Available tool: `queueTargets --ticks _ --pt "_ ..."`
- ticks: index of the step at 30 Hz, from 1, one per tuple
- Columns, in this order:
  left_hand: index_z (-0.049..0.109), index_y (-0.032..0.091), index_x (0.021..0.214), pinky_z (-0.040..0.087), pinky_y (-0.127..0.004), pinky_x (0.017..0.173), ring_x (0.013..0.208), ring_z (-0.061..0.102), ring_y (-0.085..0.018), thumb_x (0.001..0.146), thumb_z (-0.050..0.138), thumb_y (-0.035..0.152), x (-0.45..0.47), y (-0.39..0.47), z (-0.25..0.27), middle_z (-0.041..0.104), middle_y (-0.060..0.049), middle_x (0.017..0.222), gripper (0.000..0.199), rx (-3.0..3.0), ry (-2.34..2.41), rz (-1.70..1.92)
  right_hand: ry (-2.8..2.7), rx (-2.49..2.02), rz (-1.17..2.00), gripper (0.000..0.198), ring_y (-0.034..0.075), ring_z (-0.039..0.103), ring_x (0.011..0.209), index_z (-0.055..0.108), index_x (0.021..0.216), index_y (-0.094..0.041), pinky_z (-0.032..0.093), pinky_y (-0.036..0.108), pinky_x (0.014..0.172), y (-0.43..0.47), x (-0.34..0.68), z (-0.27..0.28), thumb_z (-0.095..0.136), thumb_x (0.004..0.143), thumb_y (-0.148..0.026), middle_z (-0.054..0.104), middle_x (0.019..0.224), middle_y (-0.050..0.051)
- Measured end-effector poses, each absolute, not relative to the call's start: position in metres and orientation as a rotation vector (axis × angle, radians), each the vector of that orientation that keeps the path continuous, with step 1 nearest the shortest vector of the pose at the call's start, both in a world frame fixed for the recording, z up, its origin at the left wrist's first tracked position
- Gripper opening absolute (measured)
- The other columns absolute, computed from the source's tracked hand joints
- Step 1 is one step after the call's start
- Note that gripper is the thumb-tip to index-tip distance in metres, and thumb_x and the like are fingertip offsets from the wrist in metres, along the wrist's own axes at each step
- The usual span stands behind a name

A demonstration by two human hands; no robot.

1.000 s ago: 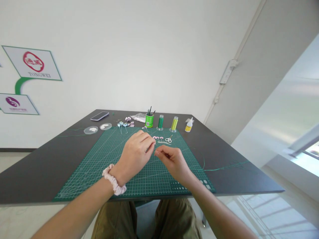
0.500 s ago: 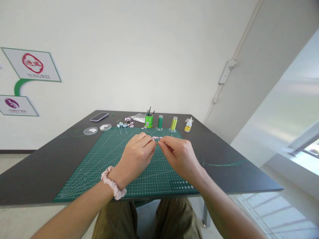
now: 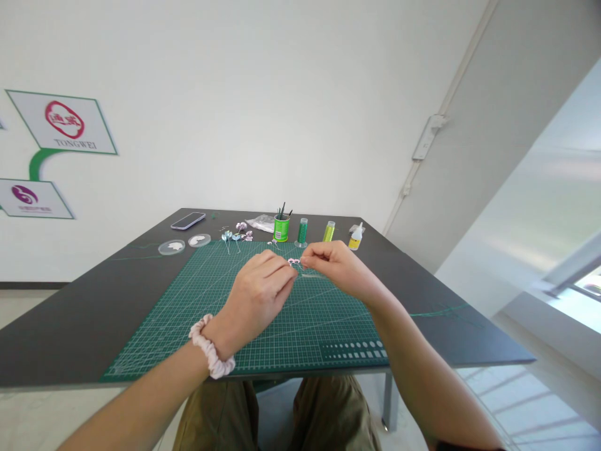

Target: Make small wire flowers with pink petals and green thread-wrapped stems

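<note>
My left hand (image 3: 263, 288) is closed in a pinch over the green cutting mat (image 3: 225, 319), with a pale pink scrunchie (image 3: 211, 347) round its wrist. Small pink flowers (image 3: 293, 261) show just past its fingertips, with thin stems that the left fingers seem to grip. Close on the right, my right hand (image 3: 335, 266) is also pinched, its fingertips beside the flowers. What sits between the right fingers is too small to make out. A thin pale streak (image 3: 310, 275) shows below them, blurred.
Behind the hands stand a green can of tools (image 3: 282, 228), a dark green spool (image 3: 302, 232), a yellow-green spool (image 3: 329, 231) and a glue bottle (image 3: 355, 238). Finished-looking flowers (image 3: 237, 236), clear dishes (image 3: 171, 247) and a phone (image 3: 188, 220) lie left. Green thread (image 3: 436, 311) trails right.
My right hand has moved slightly up and away from the left, its fingertips now higher and flatter. The left hand has barely moved and stays pinched.
</note>
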State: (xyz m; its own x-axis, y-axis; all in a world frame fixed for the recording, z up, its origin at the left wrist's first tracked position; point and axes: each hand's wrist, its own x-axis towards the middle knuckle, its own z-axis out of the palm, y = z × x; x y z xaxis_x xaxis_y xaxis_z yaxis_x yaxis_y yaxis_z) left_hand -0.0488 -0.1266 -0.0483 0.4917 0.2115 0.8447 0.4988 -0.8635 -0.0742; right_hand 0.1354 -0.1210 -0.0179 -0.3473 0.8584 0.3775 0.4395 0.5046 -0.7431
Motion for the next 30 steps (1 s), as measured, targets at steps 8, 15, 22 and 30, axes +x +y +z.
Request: queueTargets --ticks 8,15,22,30 --pt "0.062 0.015 0.079 0.048 -0.029 0.066 0.07 0.054 -0.015 0.091 0.052 0.012 -0.047 -0.126 -0.046 0.065 -0.003 0.073 0.016 -2.417 -0.645 -1.348 -1.682 -0.89 1.339 0.028 0.006 0.016 0.043 0.058 0.064 -0.016 0.011 0.023 0.042 -0.113 0.135 -0.041 0.066 0.074 -0.041 0.027 0.046 -0.011" --pt "0.062 0.016 0.076 0.048 -0.03 0.066 0.07 0.055 -0.015 0.091 0.051 0.012 -0.043 -0.121 -0.048 0.064 -0.003 0.071 0.019 -2.381 -0.706 -1.346 -1.47 -0.781 1.504 0.028 0.006 0.014 0.043 0.057 0.065 -0.017 0.011 0.022 0.042 -0.127 0.125 -0.068 0.068 0.074 -0.041 0.026 0.046 -0.011" --pt "0.061 0.016 0.074 0.046 -0.031 0.066 0.071 0.054 -0.017 0.09 0.05 0.01 -0.04 -0.117 -0.051 0.064 -0.004 0.071 0.02 -2.345 -0.705 -1.283 -1.699 -0.96 0.844 0.027 0.01 0.029 0.05 0.053 0.064 -0.019 0.022 0.025 0.048 -0.146 0.117 -0.07 0.053 0.085 -0.035 0.034 0.054 -0.006" --pt "0.058 0.016 0.075 0.044 -0.031 0.064 0.071 0.051 -0.018 0.092 0.048 0.013 -0.041 -0.123 -0.05 0.063 -0.005 0.071 0.02 -2.351 -0.688 -1.158 -1.999 -1.101 0.082 0.028 0.01 0.035 0.051 0.045 0.063 -0.019 0.024 0.026 0.052 -0.162 0.118 -0.049 0.044 0.091 -0.018 0.039 0.055 -0.004"
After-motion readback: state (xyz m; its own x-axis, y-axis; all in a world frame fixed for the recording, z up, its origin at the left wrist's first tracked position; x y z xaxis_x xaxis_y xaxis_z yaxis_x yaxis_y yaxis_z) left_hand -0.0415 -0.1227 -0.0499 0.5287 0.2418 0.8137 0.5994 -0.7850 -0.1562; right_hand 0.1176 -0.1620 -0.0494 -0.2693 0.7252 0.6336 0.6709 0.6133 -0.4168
